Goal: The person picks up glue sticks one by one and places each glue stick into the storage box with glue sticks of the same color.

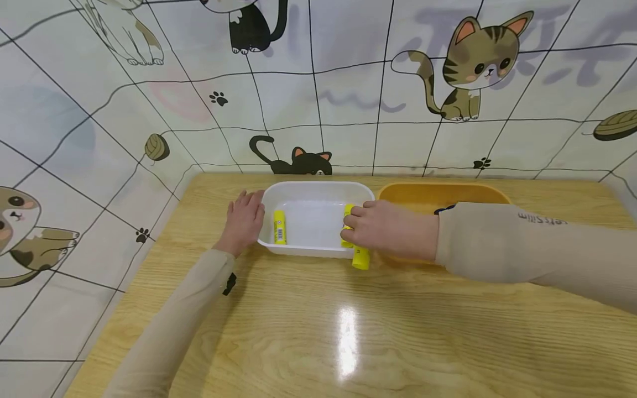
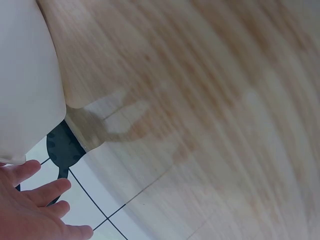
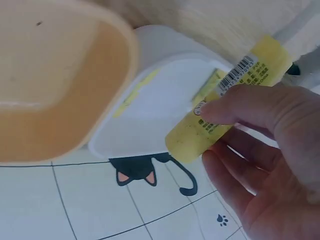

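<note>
My right hand [image 1: 385, 226] pinches a yellow glue stick [image 3: 230, 97] between thumb and fingers, above the right end of a white basin [image 1: 316, 251]. Its barcode and printed label show in the right wrist view. Inside the basin a glue stick [image 1: 280, 228] lies near the left wall. Another glue stick [image 3: 134, 94] lies by the wall nearest the orange basin [image 3: 117, 60]. My left hand [image 1: 242, 221] rests against the white basin's left rim, fingers extended; in the left wrist view the fingers [image 2: 47, 192] are spread beside the white wall.
The orange basin stands right beside the white one, partly covered by my right forearm [image 1: 497, 243]; something dark shows at its inside edge. Both stand on a wooden table [image 1: 278, 326], close to a wall [image 1: 348, 110] with cat drawings.
</note>
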Demonstrator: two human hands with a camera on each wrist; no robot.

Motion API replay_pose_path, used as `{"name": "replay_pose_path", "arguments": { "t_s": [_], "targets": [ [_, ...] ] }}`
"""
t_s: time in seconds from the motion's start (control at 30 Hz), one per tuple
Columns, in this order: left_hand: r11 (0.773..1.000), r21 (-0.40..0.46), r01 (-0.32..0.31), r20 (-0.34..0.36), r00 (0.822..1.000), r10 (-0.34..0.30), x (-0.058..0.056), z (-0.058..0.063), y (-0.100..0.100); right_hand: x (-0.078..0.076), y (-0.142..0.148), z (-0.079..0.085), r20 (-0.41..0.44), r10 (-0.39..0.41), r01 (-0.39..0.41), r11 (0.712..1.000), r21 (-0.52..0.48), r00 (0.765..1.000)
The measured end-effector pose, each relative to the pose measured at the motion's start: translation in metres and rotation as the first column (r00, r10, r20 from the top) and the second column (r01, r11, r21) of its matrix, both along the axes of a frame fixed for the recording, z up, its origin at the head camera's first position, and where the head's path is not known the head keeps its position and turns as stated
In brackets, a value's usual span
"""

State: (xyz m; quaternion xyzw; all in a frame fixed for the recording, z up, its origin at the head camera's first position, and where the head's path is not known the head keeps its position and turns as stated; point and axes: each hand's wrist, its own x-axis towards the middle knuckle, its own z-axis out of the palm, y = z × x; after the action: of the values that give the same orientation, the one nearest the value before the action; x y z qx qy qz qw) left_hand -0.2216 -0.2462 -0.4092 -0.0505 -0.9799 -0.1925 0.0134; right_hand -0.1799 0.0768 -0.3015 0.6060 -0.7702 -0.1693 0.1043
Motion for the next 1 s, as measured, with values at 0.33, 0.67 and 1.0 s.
{"name": "replay_pose_path", "arguments": {
  "t_s": [0.33,0.67,1.0],
  "targets": [
    [1.000,0.000,0.000,0.000,1.000,0.000,-0.003,0.000,-0.001,-0.026,-0.005,-0.004,-0.031,0.050,-0.047,0.996,0.073,0.998],
    [1.000,-0.014,0.009,0.005,1.000,-0.009,-0.001,0.000,-0.001,-0.051,-0.023,-0.021,0.101,-0.044,0.030,0.990,0.136,0.994],
    [1.000,-0.013,0.009,0.012,1.000,-0.009,-0.001,0.000,-0.001,-0.066,-0.041,-0.041,0.109,-0.066,0.041,0.974,0.224,0.992]
  ]
}}
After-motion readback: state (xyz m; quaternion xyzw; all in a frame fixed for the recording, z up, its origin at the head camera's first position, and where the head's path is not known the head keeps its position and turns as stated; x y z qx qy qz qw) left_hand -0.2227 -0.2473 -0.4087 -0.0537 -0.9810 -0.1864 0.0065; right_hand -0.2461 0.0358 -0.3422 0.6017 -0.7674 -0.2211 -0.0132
